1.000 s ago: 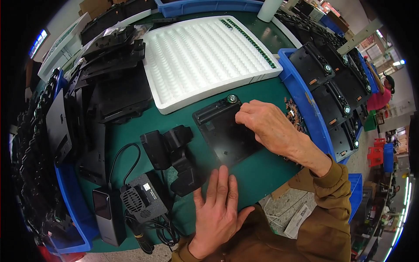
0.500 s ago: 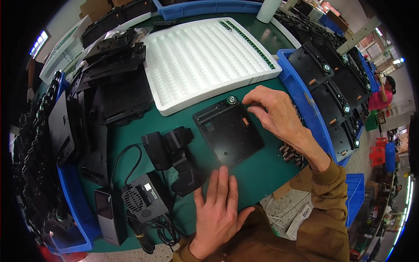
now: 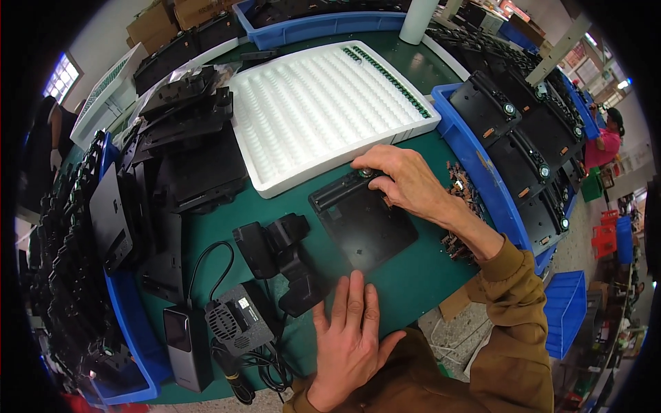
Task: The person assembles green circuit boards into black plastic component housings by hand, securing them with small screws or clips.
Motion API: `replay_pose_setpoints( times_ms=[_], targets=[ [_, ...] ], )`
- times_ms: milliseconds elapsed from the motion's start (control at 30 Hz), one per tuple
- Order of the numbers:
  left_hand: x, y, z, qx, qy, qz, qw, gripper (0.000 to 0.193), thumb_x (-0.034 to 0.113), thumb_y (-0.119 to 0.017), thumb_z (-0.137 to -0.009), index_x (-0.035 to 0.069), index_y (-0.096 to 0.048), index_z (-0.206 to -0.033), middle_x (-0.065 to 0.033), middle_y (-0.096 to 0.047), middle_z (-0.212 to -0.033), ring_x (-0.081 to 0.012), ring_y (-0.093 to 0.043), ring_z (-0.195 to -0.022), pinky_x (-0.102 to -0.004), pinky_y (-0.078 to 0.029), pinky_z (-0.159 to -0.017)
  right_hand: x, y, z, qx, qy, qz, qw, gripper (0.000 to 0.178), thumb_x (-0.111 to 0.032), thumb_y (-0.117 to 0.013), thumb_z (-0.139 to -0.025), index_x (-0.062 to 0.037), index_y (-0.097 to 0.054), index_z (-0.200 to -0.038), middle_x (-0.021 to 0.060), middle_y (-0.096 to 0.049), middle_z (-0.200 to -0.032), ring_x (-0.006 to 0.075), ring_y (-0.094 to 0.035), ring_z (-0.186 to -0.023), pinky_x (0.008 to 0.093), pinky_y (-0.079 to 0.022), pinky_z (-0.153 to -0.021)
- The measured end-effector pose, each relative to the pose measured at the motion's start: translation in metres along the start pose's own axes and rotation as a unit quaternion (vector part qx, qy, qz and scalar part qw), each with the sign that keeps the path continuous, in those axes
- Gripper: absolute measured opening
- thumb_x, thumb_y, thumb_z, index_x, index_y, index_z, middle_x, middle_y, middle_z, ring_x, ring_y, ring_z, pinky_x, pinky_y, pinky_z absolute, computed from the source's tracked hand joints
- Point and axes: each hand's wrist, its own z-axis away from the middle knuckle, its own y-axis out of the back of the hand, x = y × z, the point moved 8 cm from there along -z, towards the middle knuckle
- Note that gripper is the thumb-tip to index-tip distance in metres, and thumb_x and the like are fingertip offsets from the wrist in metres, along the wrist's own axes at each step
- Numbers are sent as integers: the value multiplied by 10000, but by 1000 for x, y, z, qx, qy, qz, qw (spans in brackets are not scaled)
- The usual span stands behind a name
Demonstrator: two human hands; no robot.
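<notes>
A flat black plastic panel [image 3: 368, 237] lies on the green table in front of me, with a raised bar along its far edge. At its far right corner sits a small round part [image 3: 365, 173], partly covered by my right hand [image 3: 403, 180]. Thumb and forefinger of that hand close around this corner, one on each side of the round part. My left hand [image 3: 350, 337] rests flat just below the panel's near edge, fingers stretched out and holding nothing. A black curved device [image 3: 279, 258] lies left of the panel, close to my left fingertips.
Beyond the panel stands a white foam tray [image 3: 330, 110] with small green parts along its right side. A blue bin [image 3: 482, 168] of similar panels is at right, beside loose small brown parts [image 3: 460, 234]. Stacked black parts [image 3: 200, 158], a grey box [image 3: 187, 347] and cables [image 3: 275, 365] lie left.
My right hand has moved left and slightly down onto the panel's far right corner, its fingers closing around the round part. My left hand stays flat. The whole view has shifted slightly.
</notes>
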Motion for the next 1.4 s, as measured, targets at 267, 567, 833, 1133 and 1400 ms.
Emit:
replay_pose_setpoints(
  times_ms=[267, 567, 833, 1133, 1400],
  targets=[
    [0, 6, 1, 18, -19, 23, 999, 1054, 458, -789, -743, -78, -267, -1485, -349, -220, -1552, -460, -386, -1365, -615, -283, -1081, -9, 24, 15, 64, 21, 31, 997, 337, 61, -675, -698, 17, -636, -1029, 167, -640, -975, 388, -612, -939, 451, -500, -813],
    [0, 5, 6, 18, 9, 0, 1000, 1137, 491, -762, -772, -86, -134, -1524, -331, -221, -1561, -482, -325, -1400, -627, -211, -1134, -35, 101, 82, 193, -8, 107, 975, 348, 65, -699, -710, -6, -665, -1048, 137, -653, -992, 326, -642, -892, 391, -524, -758],
    [14, 18, 3, 27, -13, -9, 1000, 1036, 374, -772, -792, -105, -199, -1511, -298, -316, -1529, -441, -347, -1391, -562, -255, -1140, -17, 241, 196, 343, -189, 66, 918, 339, 48, -685, -721, -7, -674, -1056, 114, -691, -946, 179, -679, -794, 308, -539, -698],
    [16, 14, -1, 6, 4, -25, 1000, 1026, 378, -766, -790, -76, -209, -1522, -279, -304, -1545, -423, -319, -1417, -569, -246, -1154, 119, 389, 342, 407, -394, 285, 773, 386, -58, -754, -644, -46, -706, -1027, 140, -740, -958, 270, -711, -902, 375, -538, -824],
    [16, 15, -2, 4, 6, -34, 999, 984, 454, -721, -842, -74, -239, -1518, -279, -323, -1537, -435, -331, -1409, -569, -251, -1147, 200, 410, 376, 397, -454, 415, 682, 296, -29, -668, -694, -67, -666, -988, 153, -704, -1032, 377, -661, -1009, 467, -514, -847]
  ],
)
